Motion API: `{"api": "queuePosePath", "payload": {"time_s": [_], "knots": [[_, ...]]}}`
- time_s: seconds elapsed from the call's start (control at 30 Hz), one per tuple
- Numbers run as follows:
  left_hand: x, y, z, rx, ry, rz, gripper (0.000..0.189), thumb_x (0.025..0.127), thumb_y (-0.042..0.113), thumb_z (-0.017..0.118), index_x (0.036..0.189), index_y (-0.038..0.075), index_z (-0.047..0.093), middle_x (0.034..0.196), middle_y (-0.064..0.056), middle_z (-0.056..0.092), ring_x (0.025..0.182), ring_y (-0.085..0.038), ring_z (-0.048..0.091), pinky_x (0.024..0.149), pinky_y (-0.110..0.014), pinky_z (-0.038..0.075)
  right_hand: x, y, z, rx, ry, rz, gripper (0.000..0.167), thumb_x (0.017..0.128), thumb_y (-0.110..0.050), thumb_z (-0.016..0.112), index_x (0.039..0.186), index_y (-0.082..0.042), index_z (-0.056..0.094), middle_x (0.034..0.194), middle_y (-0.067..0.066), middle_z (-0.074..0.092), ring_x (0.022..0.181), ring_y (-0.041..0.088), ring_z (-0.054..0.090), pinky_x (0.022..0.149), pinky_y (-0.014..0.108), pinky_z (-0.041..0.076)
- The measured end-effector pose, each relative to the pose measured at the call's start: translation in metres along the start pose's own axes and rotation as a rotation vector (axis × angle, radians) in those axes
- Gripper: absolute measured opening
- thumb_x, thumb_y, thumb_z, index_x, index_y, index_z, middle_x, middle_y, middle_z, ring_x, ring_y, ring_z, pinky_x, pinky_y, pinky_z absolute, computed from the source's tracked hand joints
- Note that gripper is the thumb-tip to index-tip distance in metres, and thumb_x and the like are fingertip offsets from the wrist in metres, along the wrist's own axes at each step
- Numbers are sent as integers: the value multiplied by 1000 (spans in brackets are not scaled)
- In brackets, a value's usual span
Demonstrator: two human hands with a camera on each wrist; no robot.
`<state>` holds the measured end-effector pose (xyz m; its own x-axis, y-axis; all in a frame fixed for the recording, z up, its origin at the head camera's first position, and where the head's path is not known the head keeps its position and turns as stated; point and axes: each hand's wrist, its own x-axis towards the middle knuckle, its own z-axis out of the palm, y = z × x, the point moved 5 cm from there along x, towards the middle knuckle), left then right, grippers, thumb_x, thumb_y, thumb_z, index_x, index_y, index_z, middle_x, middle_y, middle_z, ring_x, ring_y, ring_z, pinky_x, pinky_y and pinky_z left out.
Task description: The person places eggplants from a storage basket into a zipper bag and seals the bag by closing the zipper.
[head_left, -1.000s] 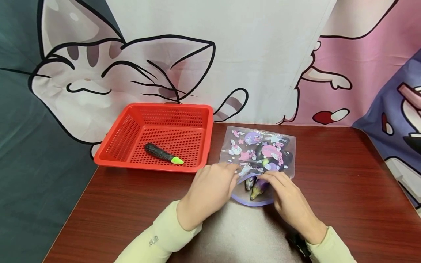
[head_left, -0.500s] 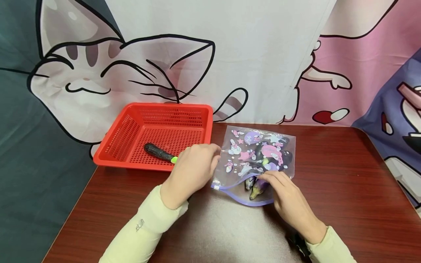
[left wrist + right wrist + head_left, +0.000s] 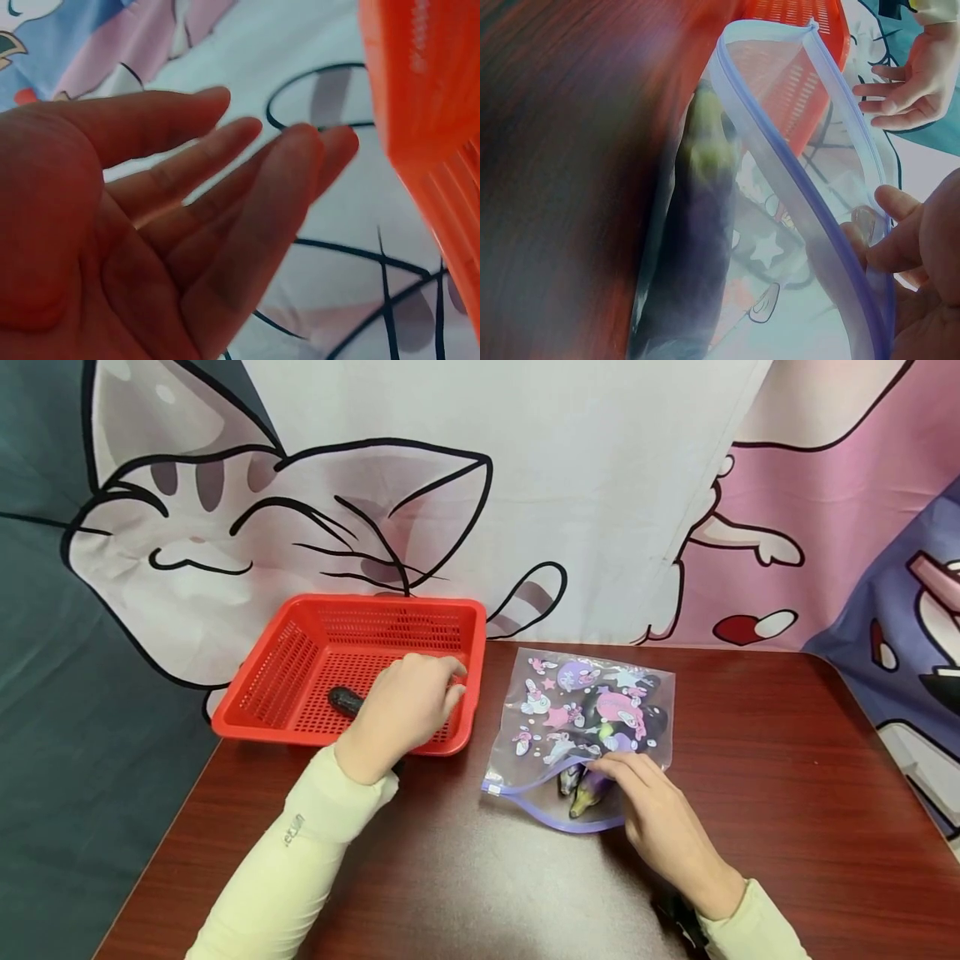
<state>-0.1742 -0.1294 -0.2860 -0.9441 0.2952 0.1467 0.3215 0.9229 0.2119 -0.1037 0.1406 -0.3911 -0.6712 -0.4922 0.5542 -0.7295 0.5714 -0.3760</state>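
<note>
On the left, the red basket [image 3: 262,732] sits on the bench [image 3: 787,793], a dark eggplant [image 3: 343,700] lying on its floor, partly covered from my view by the left hand [image 3: 405,706]. That hand hangs above the basket's right part, thumb well apart from loosely bent fingers, with nothing between them. To me the step in hand looks like fetching this eggplant for bagging; the next move seems to call for lowering the fingers and closing them round it.

Further right, the printed zip bag [image 3: 517,768] lies flat, its mouth gaping towards the person. Just inside that mouth rests a purple eggplant [image 3: 588,789] with a yellowish stem, another stem end beside it. At the far right, the right hand [image 3: 660,818] pinches the bag's upper lip between thumb and fingers, keeping the gap lifted.
</note>
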Motion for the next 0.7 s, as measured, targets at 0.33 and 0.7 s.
{"api": "queuePosePath", "payload": {"time_s": [0.33,0.7], "knots": [[19,-29,2,31,-143,51,26,96,13,65,119,10,74,100,-6,74,71,-18,62,66,-35,54,0,1,0,-8,16,-9,48,85,9,34,119,-5,65,117,4,63,108,20,57,103,21,34],[36,-63,16,73,-275,42,28,89,7,72,117,12,76,113,-7,73,88,-23,67,81,-38,55,-1,2,0,-16,20,-13,48,89,1,29,119,-6,65,117,3,62,108,19,57,102,21,35]]}}
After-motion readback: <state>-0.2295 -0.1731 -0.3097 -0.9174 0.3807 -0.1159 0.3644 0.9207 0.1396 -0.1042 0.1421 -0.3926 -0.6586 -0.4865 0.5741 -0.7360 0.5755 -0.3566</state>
